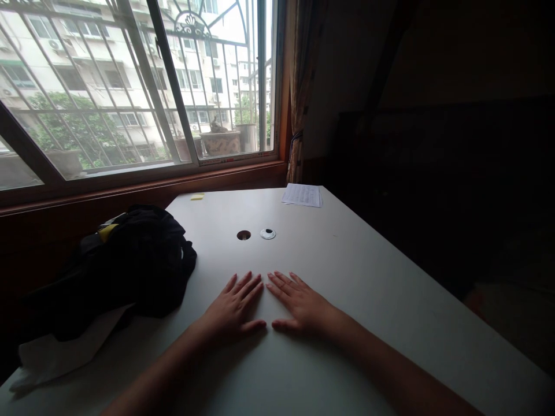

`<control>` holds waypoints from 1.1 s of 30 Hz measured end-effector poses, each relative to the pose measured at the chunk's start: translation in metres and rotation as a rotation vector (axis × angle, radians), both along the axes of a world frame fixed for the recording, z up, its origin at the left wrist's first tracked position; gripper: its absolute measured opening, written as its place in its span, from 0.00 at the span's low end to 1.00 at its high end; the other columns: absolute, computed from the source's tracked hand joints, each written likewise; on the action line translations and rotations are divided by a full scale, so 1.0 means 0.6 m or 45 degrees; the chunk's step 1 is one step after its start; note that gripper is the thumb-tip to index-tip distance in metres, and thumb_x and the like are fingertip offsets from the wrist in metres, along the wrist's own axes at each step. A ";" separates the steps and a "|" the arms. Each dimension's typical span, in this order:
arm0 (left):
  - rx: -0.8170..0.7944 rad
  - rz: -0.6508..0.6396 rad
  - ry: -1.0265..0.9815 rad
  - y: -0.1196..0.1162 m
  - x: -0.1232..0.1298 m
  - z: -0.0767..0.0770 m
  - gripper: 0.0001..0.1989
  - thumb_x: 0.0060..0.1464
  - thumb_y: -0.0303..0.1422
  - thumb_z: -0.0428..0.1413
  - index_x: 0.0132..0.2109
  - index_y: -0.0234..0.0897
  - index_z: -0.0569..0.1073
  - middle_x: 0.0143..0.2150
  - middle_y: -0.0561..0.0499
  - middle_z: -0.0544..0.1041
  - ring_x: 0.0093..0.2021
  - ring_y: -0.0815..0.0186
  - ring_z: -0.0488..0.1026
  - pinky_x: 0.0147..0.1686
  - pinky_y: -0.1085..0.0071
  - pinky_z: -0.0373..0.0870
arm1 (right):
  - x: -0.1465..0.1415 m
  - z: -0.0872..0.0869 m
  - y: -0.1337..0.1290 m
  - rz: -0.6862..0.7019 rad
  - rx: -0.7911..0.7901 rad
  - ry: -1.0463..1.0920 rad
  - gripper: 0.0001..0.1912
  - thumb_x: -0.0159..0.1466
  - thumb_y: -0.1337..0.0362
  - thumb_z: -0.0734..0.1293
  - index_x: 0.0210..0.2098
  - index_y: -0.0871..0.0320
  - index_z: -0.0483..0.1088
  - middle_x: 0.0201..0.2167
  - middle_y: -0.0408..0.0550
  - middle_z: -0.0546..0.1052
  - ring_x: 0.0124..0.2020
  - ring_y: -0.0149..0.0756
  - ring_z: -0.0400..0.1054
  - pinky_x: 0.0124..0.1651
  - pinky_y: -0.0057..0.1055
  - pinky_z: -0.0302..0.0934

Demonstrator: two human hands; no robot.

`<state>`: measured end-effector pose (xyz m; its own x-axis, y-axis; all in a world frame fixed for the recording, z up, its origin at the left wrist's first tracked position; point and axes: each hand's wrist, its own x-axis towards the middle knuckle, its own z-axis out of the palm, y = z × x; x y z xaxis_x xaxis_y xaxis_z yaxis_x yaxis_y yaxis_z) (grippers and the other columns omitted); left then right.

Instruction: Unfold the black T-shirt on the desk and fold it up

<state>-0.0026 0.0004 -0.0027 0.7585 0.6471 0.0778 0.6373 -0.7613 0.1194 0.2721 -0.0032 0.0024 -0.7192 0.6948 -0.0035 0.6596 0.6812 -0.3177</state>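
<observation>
Palm down on the white table (364, 289), my left hand (236, 306) lies flat with its fingers spread and nothing in it. My right hand (299, 303) rests flat beside it in a mirrored pose, also holding nothing. The fingertips and thumbs of the two hands point toward each other with a small gap between. Beyond the fingertips are a round hole (243, 236) in the tabletop and, just right of it, a round white cable cap (267, 233) with a dark opening.
A heap of black cloth (143, 266) with a yellow patch covers the table's left side, a white sheet (65, 358) partly under it. Printed papers (302, 195) and a yellow sticky note (197, 197) lie at the far edge. Behind stand a barred window (130, 86) and a tied curtain (297, 115).
</observation>
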 end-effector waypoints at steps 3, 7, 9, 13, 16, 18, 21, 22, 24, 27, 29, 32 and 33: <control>0.012 -0.007 -0.023 0.000 -0.001 -0.001 0.43 0.65 0.59 0.46 0.76 0.42 0.40 0.77 0.46 0.43 0.75 0.46 0.40 0.71 0.42 0.41 | 0.000 -0.002 0.000 0.005 0.024 0.015 0.47 0.68 0.35 0.58 0.75 0.52 0.39 0.76 0.50 0.41 0.75 0.50 0.35 0.74 0.54 0.28; 0.048 -0.053 -0.098 -0.001 -0.008 0.005 0.42 0.64 0.54 0.53 0.75 0.43 0.47 0.75 0.45 0.52 0.74 0.47 0.49 0.70 0.43 0.49 | 0.004 -0.003 -0.002 0.009 0.118 0.082 0.46 0.66 0.38 0.63 0.75 0.53 0.46 0.75 0.53 0.46 0.74 0.53 0.42 0.73 0.57 0.37; 0.091 -0.038 -0.173 0.001 -0.018 0.013 0.37 0.64 0.48 0.56 0.74 0.46 0.53 0.72 0.46 0.60 0.70 0.50 0.60 0.67 0.48 0.60 | 0.009 -0.002 -0.003 0.004 0.208 0.159 0.42 0.66 0.43 0.67 0.73 0.51 0.53 0.74 0.53 0.52 0.72 0.54 0.50 0.72 0.58 0.44; 0.417 0.142 -0.438 0.014 -0.060 0.053 0.23 0.67 0.34 0.55 0.67 0.48 0.66 0.62 0.49 0.74 0.59 0.57 0.74 0.57 0.57 0.73 | 0.022 0.001 -0.002 -0.036 0.395 0.351 0.27 0.67 0.58 0.69 0.65 0.50 0.65 0.63 0.53 0.70 0.60 0.49 0.66 0.65 0.55 0.58; 0.830 0.354 -0.595 0.021 -0.112 0.101 0.20 0.66 0.29 0.56 0.63 0.46 0.70 0.59 0.48 0.76 0.62 0.54 0.71 0.62 0.53 0.67 | 0.027 0.002 0.001 -0.101 0.485 0.460 0.20 0.67 0.64 0.68 0.59 0.52 0.70 0.52 0.53 0.76 0.51 0.46 0.71 0.57 0.51 0.66; 1.097 0.549 -0.628 0.019 -0.152 0.131 0.20 0.63 0.30 0.59 0.61 0.43 0.71 0.61 0.45 0.74 0.66 0.50 0.66 0.64 0.48 0.62 | 0.028 0.001 0.003 -0.132 0.515 0.496 0.19 0.67 0.67 0.67 0.57 0.52 0.70 0.49 0.52 0.77 0.48 0.45 0.71 0.54 0.50 0.68; 1.344 0.881 -0.606 0.011 -0.210 0.157 0.26 0.60 0.33 0.62 0.64 0.39 0.68 0.66 0.41 0.67 0.69 0.42 0.57 0.66 0.41 0.55 | 0.028 -0.001 0.005 -0.144 0.526 0.521 0.19 0.66 0.68 0.67 0.56 0.51 0.71 0.47 0.51 0.77 0.47 0.45 0.72 0.52 0.48 0.69; 1.356 0.975 -0.596 0.009 -0.227 0.158 0.29 0.60 0.34 0.62 0.65 0.39 0.66 0.67 0.40 0.64 0.70 0.41 0.56 0.66 0.39 0.53 | 0.027 -0.001 0.006 -0.145 0.527 0.528 0.19 0.66 0.68 0.67 0.56 0.51 0.71 0.47 0.51 0.77 0.46 0.44 0.72 0.52 0.48 0.69; 1.293 1.121 -0.589 0.007 -0.254 0.154 0.33 0.59 0.36 0.62 0.68 0.37 0.62 0.66 0.37 0.63 0.67 0.39 0.58 0.63 0.37 0.55 | 0.026 -0.002 0.007 -0.148 0.524 0.543 0.20 0.66 0.69 0.68 0.56 0.51 0.70 0.47 0.51 0.77 0.46 0.44 0.72 0.52 0.48 0.68; 1.148 1.227 -0.591 0.010 -0.272 0.142 0.30 0.61 0.38 0.59 0.67 0.35 0.64 0.58 0.35 0.69 0.59 0.40 0.67 0.58 0.39 0.63 | 0.025 -0.002 0.007 -0.157 0.506 0.552 0.20 0.66 0.70 0.67 0.56 0.51 0.70 0.46 0.50 0.77 0.45 0.44 0.72 0.50 0.46 0.69; 1.122 1.190 -0.604 0.012 -0.266 0.137 0.23 0.62 0.37 0.57 0.62 0.36 0.70 0.52 0.37 0.72 0.54 0.43 0.70 0.56 0.42 0.66 | 0.025 -0.002 0.007 -0.159 0.494 0.550 0.19 0.66 0.70 0.67 0.56 0.52 0.71 0.45 0.50 0.77 0.45 0.44 0.72 0.49 0.45 0.69; 1.052 0.953 -0.681 0.014 -0.232 0.129 0.14 0.63 0.33 0.55 0.54 0.39 0.75 0.46 0.43 0.74 0.49 0.51 0.73 0.53 0.52 0.71 | 0.024 -0.002 0.007 -0.139 0.480 0.553 0.19 0.66 0.70 0.67 0.56 0.52 0.71 0.44 0.50 0.77 0.44 0.43 0.72 0.48 0.44 0.69; 0.979 0.848 -0.710 0.014 -0.216 0.123 0.13 0.62 0.30 0.54 0.52 0.40 0.75 0.45 0.45 0.75 0.47 0.53 0.74 0.51 0.56 0.72 | 0.024 -0.002 0.007 -0.130 0.472 0.555 0.19 0.66 0.70 0.67 0.56 0.52 0.71 0.44 0.50 0.77 0.44 0.43 0.72 0.47 0.43 0.69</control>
<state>-0.1322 0.0089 0.0713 0.0221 0.5418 0.8402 0.9436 -0.2889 0.1615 0.2867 0.0012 0.0015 -0.5288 0.6590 0.5348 0.5896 0.7385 -0.3270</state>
